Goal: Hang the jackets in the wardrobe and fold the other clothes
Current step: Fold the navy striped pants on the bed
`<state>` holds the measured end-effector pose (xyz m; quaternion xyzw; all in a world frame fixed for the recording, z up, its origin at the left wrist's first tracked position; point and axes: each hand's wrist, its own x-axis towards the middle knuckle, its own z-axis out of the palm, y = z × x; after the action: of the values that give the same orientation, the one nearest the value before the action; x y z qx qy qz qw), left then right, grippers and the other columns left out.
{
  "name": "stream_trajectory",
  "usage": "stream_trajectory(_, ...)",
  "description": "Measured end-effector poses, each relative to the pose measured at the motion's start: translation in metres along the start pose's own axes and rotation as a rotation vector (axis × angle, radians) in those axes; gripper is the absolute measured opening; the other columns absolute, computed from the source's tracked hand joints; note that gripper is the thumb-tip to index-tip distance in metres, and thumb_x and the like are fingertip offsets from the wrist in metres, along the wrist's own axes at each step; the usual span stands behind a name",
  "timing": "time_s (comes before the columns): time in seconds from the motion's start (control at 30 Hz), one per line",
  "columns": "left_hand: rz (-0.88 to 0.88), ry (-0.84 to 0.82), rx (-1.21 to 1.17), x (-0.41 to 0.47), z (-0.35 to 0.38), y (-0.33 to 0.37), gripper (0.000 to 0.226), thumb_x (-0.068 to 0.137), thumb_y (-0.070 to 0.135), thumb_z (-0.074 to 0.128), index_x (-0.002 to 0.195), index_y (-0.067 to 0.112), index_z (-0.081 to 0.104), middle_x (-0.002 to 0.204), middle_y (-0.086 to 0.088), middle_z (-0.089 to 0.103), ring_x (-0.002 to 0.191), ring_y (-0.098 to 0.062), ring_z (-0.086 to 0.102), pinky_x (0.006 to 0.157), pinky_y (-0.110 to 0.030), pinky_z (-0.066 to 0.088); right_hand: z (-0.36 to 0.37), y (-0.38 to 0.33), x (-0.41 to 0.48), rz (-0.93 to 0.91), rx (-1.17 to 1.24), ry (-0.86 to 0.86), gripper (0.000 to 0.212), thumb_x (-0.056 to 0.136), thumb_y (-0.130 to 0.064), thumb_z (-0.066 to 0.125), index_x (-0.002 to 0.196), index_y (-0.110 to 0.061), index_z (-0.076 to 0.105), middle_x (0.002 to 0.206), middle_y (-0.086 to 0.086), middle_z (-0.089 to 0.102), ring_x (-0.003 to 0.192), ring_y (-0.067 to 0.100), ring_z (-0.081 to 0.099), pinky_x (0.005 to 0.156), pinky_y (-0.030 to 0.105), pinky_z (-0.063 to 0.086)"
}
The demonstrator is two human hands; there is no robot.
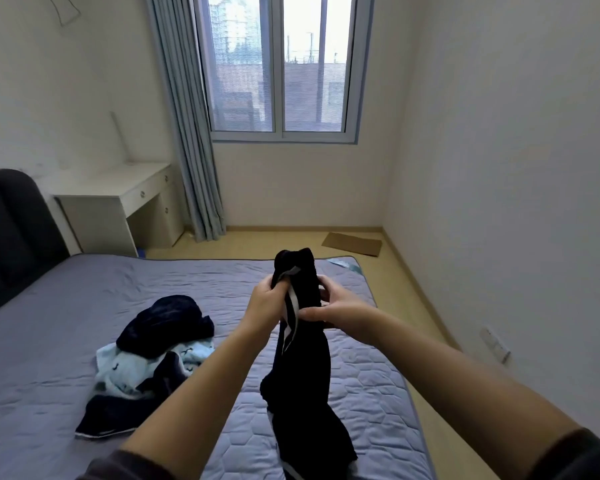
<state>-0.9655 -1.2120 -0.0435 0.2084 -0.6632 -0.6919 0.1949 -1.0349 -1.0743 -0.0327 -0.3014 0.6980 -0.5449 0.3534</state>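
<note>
Both hands clutch the black garment [303, 344] raised over the bed [84, 289] — left hand [269, 303] fingers clenched round its left edge, right hand [336, 311] pinching its right.

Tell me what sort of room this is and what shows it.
Most likely a home bedroom: a bed with lilac quilted cover and dark padded headboard, a white desk with drawers beside it, and a pile of dark and light blue clothes on the cover.
</note>
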Motion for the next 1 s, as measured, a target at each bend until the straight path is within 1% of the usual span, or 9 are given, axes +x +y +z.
stream_trajectory(0.13,0.113,0.062,0.098,0.004,-0.006,-0.004,0.009,0.094,0.009,0.05,0.095,0.018,0.049,0.09,-0.007,0.06,0.076,-0.015,0.06,0.062,-0.022,0.046,0.005,0.003,0.001,0.006,-0.055,0.085,0.048,0.085,0.002,0.056,0.127,-0.016,0.042,0.109,0.015,0.06,0.097,0.024,0.063,0.083,0.035,0.054)
stream_trajectory(0.23,0.365,0.038,0.483,0.004,-0.018,-0.002,0.042,0.085,0.003,0.053,0.12,0.024,0.044,0.099,0.005,0.055,0.083,-0.01,0.057,0.067,-0.015,0.042,0.011,0.006,0.007,-0.058,-0.223,0.131,0.037,0.085,0.001,0.052,0.119,-0.014,0.047,0.1,0.01,0.059,0.093,0.023,0.061,0.079,0.036,0.05)
stream_trajectory(0.3,0.494,-0.052,0.728,0.004,-0.028,0.0,0.056,0.08,0.004,0.058,0.13,0.024,0.043,0.116,-0.001,0.049,0.098,-0.017,0.054,0.081,-0.025,0.045,0.01,0.004,0.011,-0.132,-0.401,0.138,0.035,0.087,-0.002,0.055,0.118,-0.015,0.048,0.098,0.001,0.059,0.096,0.021,0.059,0.082,0.033,0.048)
stream_trajectory(0.4,0.672,-0.074,0.975,0.005,-0.038,0.009,0.043,0.078,0.015,0.066,0.119,0.017,0.051,0.123,-0.003,0.046,0.099,-0.022,0.055,0.076,-0.04,0.051,0.007,-0.003,0.016,-0.201,-0.597,0.147,0.035,0.087,-0.006,0.056,0.115,-0.025,0.047,0.09,-0.01,0.057,0.09,0.017,0.057,0.078,0.03,0.046)
stream_trajectory(0.57,0.842,-0.06,0.927,0.006,-0.05,0.037,0.031,0.081,0.005,0.065,0.109,0.009,0.053,0.092,-0.005,0.065,0.079,-0.029,0.062,0.066,-0.037,0.05,0.005,-0.015,0.016,-0.391,-0.592,0.19,0.041,0.086,-0.008,0.057,0.11,-0.036,0.04,0.097,-0.002,0.066,0.091,0.019,0.063,0.081,0.035,0.051)
stream_trajectory(0.7,1.055,-0.275,1.009,0.009,-0.065,0.074,0.016,0.084,0.003,0.057,0.1,0.007,0.055,0.088,0.0,0.059,0.072,-0.025,0.058,0.063,-0.038,0.051,-0.007,-0.013,0.011,-0.625,-0.83,0.167,0.032,0.085,-0.009,0.062,0.112,-0.021,0.051,0.096,-0.013,0.06,0.084,0.004,0.057,0.073,0.011,0.042)
stream_trajectory(0.8,1.094,-0.43,1.192,0.015,-0.072,0.1,0.011,0.086,0.0,0.056,0.094,0.008,0.056,0.087,0.003,0.052,0.07,-0.023,0.056,0.063,-0.034,0.048,-0.025,-0.008,0.009,-0.438,-1.036,-0.036,0.013,0.088,-0.012,0.057,0.092,-0.024,0.057,0.078,-0.022,0.05,0.068,-0.002,0.047,0.065,0.009,0.035)
stream_trajectory(0.9,1.054,-0.436,1.317,0.027,-0.084,0.12,0.008,0.087,0.002,0.057,0.091,0.009,0.054,0.083,0.003,0.055,0.069,-0.02,0.055,0.063,-0.027,0.042,-0.051,-0.008,0.011,-0.186,-1.21,-0.173,0.022,0.092,-0.02,0.055,0.077,-0.035,0.05,0.066,-0.019,0.043,0.059,0.003,0.042,0.06,0.018,0.035)
stream_trajectory(1.0,0.977,-0.402,1.508,0.04,-0.107,0.135,0.008,0.089,0.016,0.059,0.085,0.013,0.053,0.077,0.004,0.058,0.066,-0.015,0.055,0.059,-0.021,0.039,-0.08,-0.03,0.01,-0.066,-1.339,-0.076,0.012,0.09,-0.031,0.06,0.094,-0.022,0.066,0.077,-0.008,0.058,0.069,0.012,0.053,0.062,0.026,0.041)
